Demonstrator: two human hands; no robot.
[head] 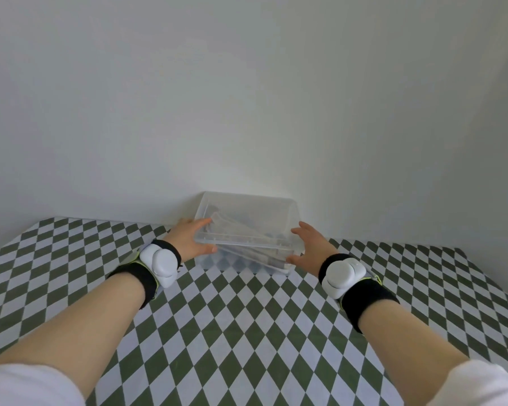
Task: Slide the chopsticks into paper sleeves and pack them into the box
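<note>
A plain white wall (247, 98) is filling the upper half of the view. Below it, a table covered in a green-and-white diamond-check cloth (247, 332) is spreading towards the camera. At the table's far edge, touching the wall, a clear plastic box (247, 206) is sitting with its upper part tilted askew over the lower. Whether that upper part is a separate lid cannot be told.

Two bare forearms are reaching to the box from rolled white sleeves (27, 385), each wearing a black wristband (367, 303) carrying a white rounded device (160, 262).

The left hand (188, 238) is gripping the box's left end, with its fingers lying over the top edge and its thumb curling beneath the rim. The right hand (308, 247) is pressing on the right end, with its fingers spread and nearly straight and its thumb touching the lower corner.

Inside the box, paper-sleeved chopsticks (247, 238) are lying in a loose slanted heap, showing hazily through the plastic. Any print on the sleeves is too blurred to read.
</note>
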